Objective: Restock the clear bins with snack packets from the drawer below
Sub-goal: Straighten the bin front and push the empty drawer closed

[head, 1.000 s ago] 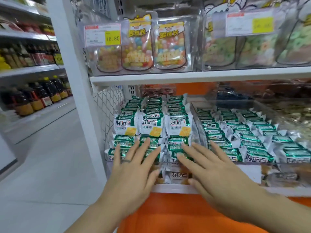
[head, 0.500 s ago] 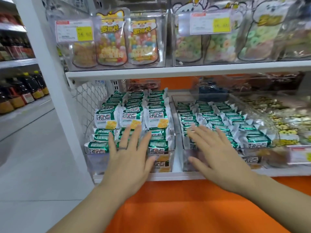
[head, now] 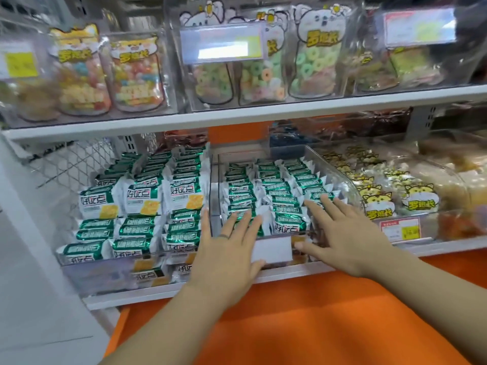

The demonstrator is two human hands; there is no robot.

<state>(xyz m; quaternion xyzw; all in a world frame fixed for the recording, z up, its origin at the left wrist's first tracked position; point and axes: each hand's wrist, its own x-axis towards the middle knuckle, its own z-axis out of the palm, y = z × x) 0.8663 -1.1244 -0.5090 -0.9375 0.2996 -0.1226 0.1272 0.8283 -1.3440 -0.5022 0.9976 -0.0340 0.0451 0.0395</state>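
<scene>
Two flat palms, nothing held: left hand over clear bin front rim, right hand over green packets; I see white label between, candy pouches above.

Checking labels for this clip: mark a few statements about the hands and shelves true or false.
1. The left hand and the right hand both lie open over the green packets in the middle bin. True.
2. The right hand grips a packet. False: its fingers are straight and hold nothing.
3. The left hand wears a ring. True.
4. The upper shelf holds bottles. False: it holds candy bags.
</scene>
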